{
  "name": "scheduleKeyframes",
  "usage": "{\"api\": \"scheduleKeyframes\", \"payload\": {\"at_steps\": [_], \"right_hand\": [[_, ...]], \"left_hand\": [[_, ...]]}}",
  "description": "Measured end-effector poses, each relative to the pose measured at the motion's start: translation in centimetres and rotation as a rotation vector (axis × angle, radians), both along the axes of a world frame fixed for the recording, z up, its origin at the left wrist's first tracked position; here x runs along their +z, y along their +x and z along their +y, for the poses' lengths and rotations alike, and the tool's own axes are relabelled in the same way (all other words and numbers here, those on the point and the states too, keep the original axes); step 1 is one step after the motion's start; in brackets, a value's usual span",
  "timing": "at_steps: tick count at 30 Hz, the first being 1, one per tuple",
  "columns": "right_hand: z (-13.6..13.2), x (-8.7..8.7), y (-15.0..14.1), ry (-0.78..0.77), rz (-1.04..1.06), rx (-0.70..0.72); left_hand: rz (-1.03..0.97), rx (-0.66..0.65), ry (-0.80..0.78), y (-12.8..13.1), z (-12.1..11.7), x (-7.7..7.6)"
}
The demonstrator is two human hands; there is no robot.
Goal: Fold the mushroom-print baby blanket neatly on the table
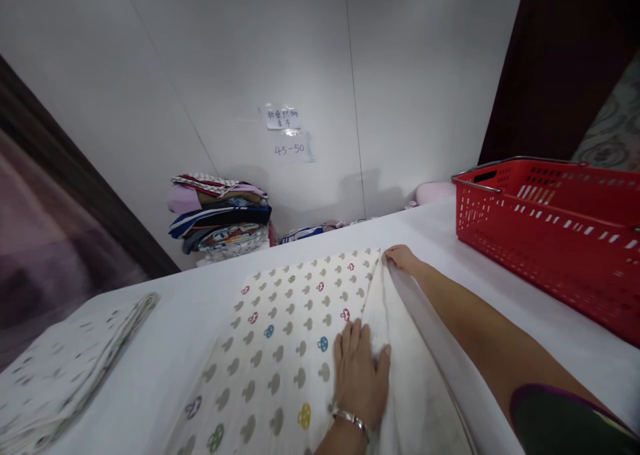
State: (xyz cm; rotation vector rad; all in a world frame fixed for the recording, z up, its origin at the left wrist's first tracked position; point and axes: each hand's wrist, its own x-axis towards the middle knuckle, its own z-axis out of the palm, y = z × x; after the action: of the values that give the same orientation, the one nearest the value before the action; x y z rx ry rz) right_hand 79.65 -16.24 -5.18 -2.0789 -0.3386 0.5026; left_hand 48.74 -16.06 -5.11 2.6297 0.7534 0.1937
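Observation:
A cream cloth (280, 328) printed with grey and coloured mushrooms lies spread on the white table. Its right side is lifted and turned, so the plain pale underside (415, 355) shows. My left hand (357, 372), with a silver bracelet at the wrist, rests flat on the cloth beside that fold, fingers stretched out. At the far right corner my right hand (400, 258) pinches the cloth's edge and holds it up off the table.
A folded white patterned cloth (75, 365) lies at the table's left. On the right stands a red perforated basket (540, 242) with metal handles. Beyond the white table (175, 335) are a stack of folded clothes (220, 218) and a wall with paper signs (287, 135).

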Motion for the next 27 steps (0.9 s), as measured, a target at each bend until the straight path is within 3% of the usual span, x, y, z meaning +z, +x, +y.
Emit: {"api": "scheduleKeyframes", "payload": {"at_steps": [7,13,21,27], "right_hand": [[-0.68,0.29,-0.04,-0.077,0.065,0.087],[-0.46,0.19,0.13,-0.123,-0.095,0.054],[-0.53,-0.08,0.34,-0.242,-0.127,0.122],[-0.85,0.09,-0.03,-0.281,-0.268,0.124]], "left_hand": [[0.002,-0.005,0.007,-0.01,0.0,0.0],[0.015,-0.012,0.007,-0.06,-0.04,0.27],[0.013,-0.013,0.03,-0.03,-0.01,-0.04],[0.022,-0.007,0.026,-0.08,-0.11,0.1]]}}
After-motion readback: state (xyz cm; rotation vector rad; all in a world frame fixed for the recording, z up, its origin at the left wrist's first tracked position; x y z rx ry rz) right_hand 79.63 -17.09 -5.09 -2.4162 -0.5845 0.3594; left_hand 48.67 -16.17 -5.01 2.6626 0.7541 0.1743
